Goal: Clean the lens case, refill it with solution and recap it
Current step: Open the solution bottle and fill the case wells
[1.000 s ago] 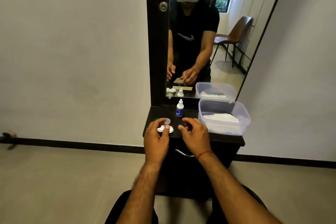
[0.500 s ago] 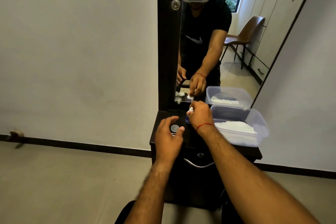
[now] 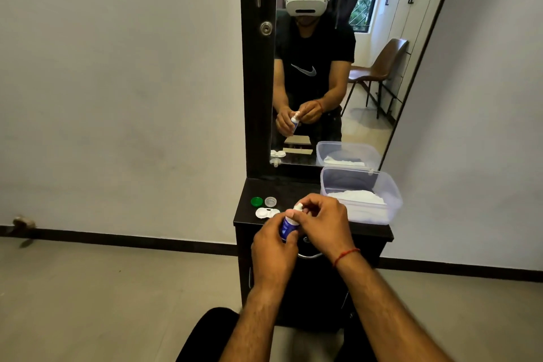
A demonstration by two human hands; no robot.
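Fingers: right hand (image 3: 321, 222) fingertips are pinching the white cap (image 3: 298, 208) of the solution bottle (image 3: 286, 226); left hand (image 3: 271, 247) fingers are curling round the blue bottle body, pressed together.
Step in hand: likely unscrewing the bottle cap, both hands working just above the front edge of the dresser top (image 3: 293, 188).
Lens case: white lens case (image 3: 266, 212) is lying open on the dresser top, just left of the hands, not being touched.
Case caps: green cap (image 3: 256, 201) and clear cap (image 3: 270, 201) are sitting off the case, just behind it, side by side.
Progress: caps already off; cannot tell whether wells are wiped or wet; refilling and recapping are still waiting.
Hand pose: both forearms are reaching forward, wrists converging, bottle held tilted, cap end away from the person.
Nearby: plastic tub (image 3: 392, 194) with white tissue (image 3: 355, 197) is sitting right of the hands.
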